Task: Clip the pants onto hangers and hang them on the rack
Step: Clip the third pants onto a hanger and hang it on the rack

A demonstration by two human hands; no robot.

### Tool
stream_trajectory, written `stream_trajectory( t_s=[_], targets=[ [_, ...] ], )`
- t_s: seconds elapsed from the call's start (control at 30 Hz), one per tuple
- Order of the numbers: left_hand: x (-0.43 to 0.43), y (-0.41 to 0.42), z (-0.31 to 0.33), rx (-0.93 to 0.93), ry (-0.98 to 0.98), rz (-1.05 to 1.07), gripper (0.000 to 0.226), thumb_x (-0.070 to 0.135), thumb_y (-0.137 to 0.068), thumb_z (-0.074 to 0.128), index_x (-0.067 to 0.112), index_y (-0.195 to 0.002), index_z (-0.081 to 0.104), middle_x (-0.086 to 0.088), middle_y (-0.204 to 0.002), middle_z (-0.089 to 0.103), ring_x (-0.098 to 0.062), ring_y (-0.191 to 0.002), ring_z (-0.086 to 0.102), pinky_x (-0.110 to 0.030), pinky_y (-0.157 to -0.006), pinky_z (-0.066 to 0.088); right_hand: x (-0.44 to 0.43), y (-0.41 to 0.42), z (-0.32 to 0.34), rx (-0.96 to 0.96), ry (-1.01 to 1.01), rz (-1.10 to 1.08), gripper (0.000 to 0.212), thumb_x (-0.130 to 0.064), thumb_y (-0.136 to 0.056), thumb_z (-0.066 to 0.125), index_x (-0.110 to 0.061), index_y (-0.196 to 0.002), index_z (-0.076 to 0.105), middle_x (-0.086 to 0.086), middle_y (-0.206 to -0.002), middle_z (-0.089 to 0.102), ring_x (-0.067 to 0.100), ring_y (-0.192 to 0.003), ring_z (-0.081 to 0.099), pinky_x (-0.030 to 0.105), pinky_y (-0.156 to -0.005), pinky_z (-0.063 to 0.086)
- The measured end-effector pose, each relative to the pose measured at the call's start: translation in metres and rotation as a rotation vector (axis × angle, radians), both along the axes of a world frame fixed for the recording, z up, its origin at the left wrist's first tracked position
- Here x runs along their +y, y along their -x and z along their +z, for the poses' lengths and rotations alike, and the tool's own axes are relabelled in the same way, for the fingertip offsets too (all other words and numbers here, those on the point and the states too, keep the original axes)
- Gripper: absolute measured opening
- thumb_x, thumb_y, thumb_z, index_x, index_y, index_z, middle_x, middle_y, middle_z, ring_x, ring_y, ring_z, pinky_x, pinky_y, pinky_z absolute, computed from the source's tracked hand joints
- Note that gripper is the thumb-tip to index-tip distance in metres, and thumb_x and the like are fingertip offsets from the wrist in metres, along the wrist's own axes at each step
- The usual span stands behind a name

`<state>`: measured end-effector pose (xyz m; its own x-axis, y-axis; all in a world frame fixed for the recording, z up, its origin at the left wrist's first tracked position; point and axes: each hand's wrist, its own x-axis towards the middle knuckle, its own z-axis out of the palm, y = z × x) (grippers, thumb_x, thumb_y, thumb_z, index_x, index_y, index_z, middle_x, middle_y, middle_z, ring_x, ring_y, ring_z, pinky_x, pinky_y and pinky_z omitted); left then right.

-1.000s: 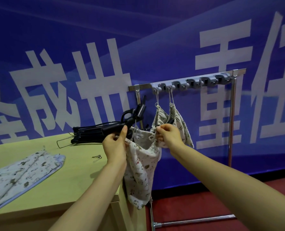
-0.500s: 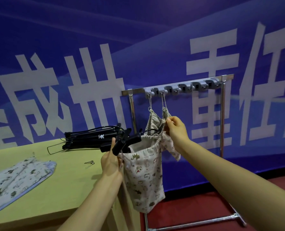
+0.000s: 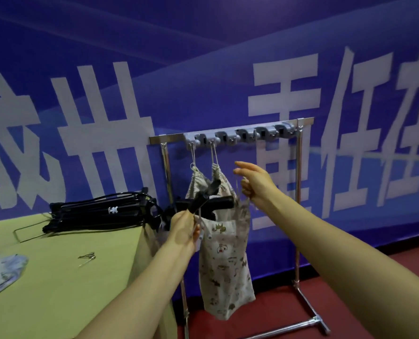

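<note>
— While the left hand (image 3: 184, 231) is curled tight, what is in it?
— A black hanger (image 3: 211, 205), gripped at its near end together with the waistband of the patterned pants (image 3: 224, 265). The hanger juts up and right from that grip, and the pants hang straight below it.
— And the right hand (image 3: 255, 182)?
— Up and right of the grip, with forefinger and thumb straight and lower fingers curled at the waistband's far corner. Blur hides whether they pinch the cloth.
— Where's the rack (image 3: 299, 192)?
— Behind the grip. Two hung pairs (image 3: 198, 182) dangle from its grey hooks (image 3: 240, 137), just above the hanger.
— Left of the grip?
— A table (image 3: 56, 277) bearing stacked black hangers (image 3: 98, 214), a small metal clip (image 3: 87, 258) and another folded pair (image 3: 0, 272).
</note>
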<state>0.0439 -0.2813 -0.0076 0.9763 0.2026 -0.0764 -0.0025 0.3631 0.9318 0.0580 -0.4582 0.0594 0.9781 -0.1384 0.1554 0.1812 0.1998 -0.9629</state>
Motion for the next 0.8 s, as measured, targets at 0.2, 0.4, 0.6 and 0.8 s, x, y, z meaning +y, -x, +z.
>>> stream_trajectory(
  t_s=[0.2, 0.4, 0.6, 0.8],
  targets=[
    [-0.06, -0.049, -0.005, 0.036, 0.007, -0.188, 0.037, 0.029, -0.095, 0.048, 0.002, -0.069, 0.055, -0.015, -0.053, 0.042, -0.022, -0.034, 0.036, -0.015, -0.03, 0.029, -0.048, -0.039, 0.037, -0.138, 0.563, -0.044, 0.024, 0.011, -0.089, 0.047, -0.01, -0.08, 0.053, 0.005, -0.08, 0.06, -0.001, -0.058, 0.058, 0.01, -0.041, 0.035],
    [-0.082, -0.118, 0.002, 0.148, 0.157, -0.183, 0.042, 0.039, -0.09, 0.056, 0.003, -0.068, 0.057, -0.005, -0.039, 0.051, -0.016, -0.024, 0.043, -0.013, -0.031, 0.034, -0.05, -0.104, 0.061, -0.19, 0.653, 0.011, 0.022, 0.008, -0.09, 0.05, -0.013, -0.082, 0.052, 0.004, -0.076, 0.061, 0.005, -0.071, 0.057, 0.003, -0.049, 0.038],
    [-0.069, -0.174, -0.007, 0.121, 0.078, -0.151, 0.045, 0.031, -0.095, 0.045, -0.003, -0.067, 0.055, -0.015, -0.044, 0.052, -0.02, -0.023, 0.044, -0.015, -0.028, 0.035, -0.037, -0.173, 0.053, -0.224, 0.736, -0.012, 0.03, 0.006, -0.089, 0.05, -0.021, -0.076, 0.051, 0.001, -0.079, 0.06, 0.025, -0.093, 0.063, 0.027, -0.067, 0.045],
    [-0.064, -0.21, -0.006, 0.087, 0.091, -0.102, 0.044, 0.03, -0.097, 0.046, -0.002, -0.068, 0.05, -0.006, -0.035, 0.049, -0.012, -0.02, 0.041, -0.01, -0.027, 0.031, -0.031, -0.218, 0.061, -0.34, 0.673, -0.153, 0.02, 0.008, -0.088, 0.048, -0.011, -0.088, 0.053, 0.009, -0.09, 0.061, 0.019, -0.08, 0.059, 0.03, -0.077, 0.046]
  ],
)
